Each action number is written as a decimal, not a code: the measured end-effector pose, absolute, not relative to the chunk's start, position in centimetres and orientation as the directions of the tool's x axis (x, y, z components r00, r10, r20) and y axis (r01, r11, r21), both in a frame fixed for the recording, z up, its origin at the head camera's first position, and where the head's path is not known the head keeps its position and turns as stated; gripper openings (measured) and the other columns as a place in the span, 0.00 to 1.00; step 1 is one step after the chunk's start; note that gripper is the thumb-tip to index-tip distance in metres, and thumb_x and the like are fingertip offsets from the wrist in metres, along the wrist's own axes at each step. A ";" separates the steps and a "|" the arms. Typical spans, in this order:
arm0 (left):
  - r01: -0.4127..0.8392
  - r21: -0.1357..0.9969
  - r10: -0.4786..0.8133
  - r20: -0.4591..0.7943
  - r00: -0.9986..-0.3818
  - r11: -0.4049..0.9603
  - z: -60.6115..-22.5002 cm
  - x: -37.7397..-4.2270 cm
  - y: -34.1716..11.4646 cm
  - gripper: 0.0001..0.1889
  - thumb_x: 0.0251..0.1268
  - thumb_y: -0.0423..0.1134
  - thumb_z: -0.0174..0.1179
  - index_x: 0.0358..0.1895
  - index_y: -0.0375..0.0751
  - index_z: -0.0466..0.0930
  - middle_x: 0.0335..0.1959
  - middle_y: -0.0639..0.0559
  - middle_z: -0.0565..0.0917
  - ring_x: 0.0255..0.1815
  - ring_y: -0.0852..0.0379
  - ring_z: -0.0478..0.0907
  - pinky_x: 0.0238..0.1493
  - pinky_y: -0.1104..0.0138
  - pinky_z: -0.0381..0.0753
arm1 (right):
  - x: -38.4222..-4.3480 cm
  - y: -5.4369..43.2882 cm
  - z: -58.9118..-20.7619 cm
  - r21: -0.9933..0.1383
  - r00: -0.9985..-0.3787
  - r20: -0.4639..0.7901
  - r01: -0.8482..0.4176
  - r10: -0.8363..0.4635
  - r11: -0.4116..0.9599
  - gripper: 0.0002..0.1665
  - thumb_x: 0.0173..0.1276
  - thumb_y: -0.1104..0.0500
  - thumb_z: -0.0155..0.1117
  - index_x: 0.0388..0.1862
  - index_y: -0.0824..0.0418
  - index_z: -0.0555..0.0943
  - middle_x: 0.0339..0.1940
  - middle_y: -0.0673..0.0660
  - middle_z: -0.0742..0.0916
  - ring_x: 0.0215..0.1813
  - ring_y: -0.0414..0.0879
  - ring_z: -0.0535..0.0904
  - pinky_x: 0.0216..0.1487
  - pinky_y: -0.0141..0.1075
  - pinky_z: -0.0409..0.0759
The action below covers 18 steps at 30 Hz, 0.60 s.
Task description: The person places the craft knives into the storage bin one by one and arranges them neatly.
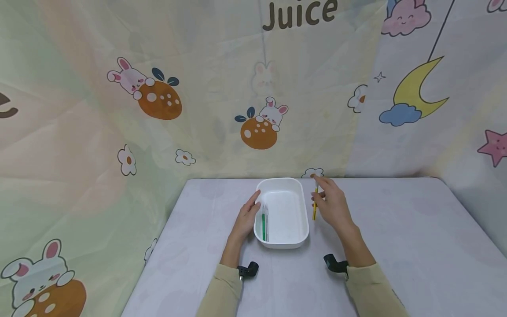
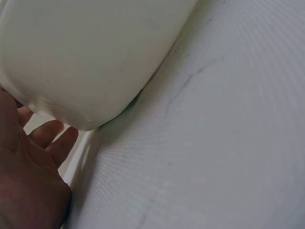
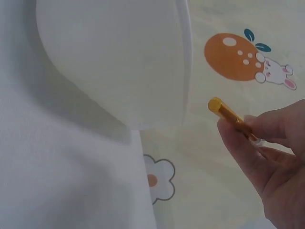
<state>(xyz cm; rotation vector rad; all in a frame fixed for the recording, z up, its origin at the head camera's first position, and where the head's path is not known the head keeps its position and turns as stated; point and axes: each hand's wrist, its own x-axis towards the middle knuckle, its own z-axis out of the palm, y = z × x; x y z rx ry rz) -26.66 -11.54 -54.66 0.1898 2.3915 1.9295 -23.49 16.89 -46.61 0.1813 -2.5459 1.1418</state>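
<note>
from my remote feed i see the left hand [image 1: 245, 219] at the white tray's [image 1: 287, 215] left side, thumb over the rim, fingers against the outer wall. right hand [image 1: 336, 207] pinches a yellow pen [image 1: 314, 213] — thumb and fingertips close together — just beside the tray's right rim, outside it. inside, along the left wall, i note a green pen [image 1: 263, 226] and a slim clear one. the tray sits on the white-covered table [image 1: 416, 242].
</note>
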 end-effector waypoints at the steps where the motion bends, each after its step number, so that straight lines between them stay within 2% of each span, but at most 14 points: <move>1: 0.059 0.976 0.136 0.030 -0.990 0.209 -54.7 -26.7 -11.5 0.24 0.83 0.52 0.48 0.78 0.70 0.66 0.81 0.68 0.64 0.85 0.59 0.55 0.86 0.51 0.52 | -23.5 16.9 -46.6 -0.697 -0.930 0.366 -0.258 0.022 0.669 0.35 0.73 0.69 0.66 0.77 0.59 0.72 0.72 0.66 0.77 0.43 0.52 0.89 0.33 0.32 0.85; 6: 0.048 0.973 0.127 0.019 -0.992 0.224 -54.7 -26.7 -11.5 0.24 0.83 0.53 0.48 0.77 0.73 0.66 0.81 0.69 0.64 0.85 0.60 0.55 0.86 0.52 0.52 | -23.4 16.7 -46.4 -0.703 -0.916 0.401 -0.303 0.008 0.644 0.34 0.73 0.70 0.65 0.77 0.62 0.72 0.71 0.67 0.76 0.45 0.56 0.90 0.35 0.32 0.87; 10: 0.044 0.972 0.124 0.016 -0.992 0.230 -54.7 -26.7 -11.5 0.24 0.83 0.53 0.48 0.77 0.73 0.66 0.80 0.69 0.64 0.85 0.60 0.55 0.86 0.52 0.52 | -23.3 16.5 -46.3 -0.703 -0.904 0.427 -0.330 0.004 0.630 0.34 0.73 0.71 0.65 0.76 0.64 0.72 0.73 0.69 0.75 0.45 0.58 0.90 0.37 0.38 0.90; 13: 0.050 0.972 0.130 0.021 -0.991 0.231 -54.9 -26.8 -11.5 0.24 0.83 0.53 0.48 0.78 0.72 0.66 0.81 0.69 0.64 0.85 0.60 0.54 0.86 0.51 0.51 | -23.5 16.4 -46.3 -0.703 -0.903 0.431 -0.332 0.004 0.629 0.36 0.71 0.72 0.66 0.77 0.64 0.70 0.75 0.69 0.73 0.47 0.59 0.89 0.41 0.44 0.91; 18: 0.055 0.971 0.128 0.026 -0.991 0.232 -54.9 -26.9 -11.6 0.24 0.83 0.53 0.48 0.77 0.72 0.66 0.81 0.69 0.64 0.85 0.59 0.54 0.86 0.51 0.52 | -23.6 16.2 -46.3 -0.711 -0.897 0.442 -0.355 -0.007 0.608 0.41 0.70 0.74 0.66 0.80 0.65 0.65 0.75 0.67 0.72 0.49 0.59 0.89 0.45 0.46 0.91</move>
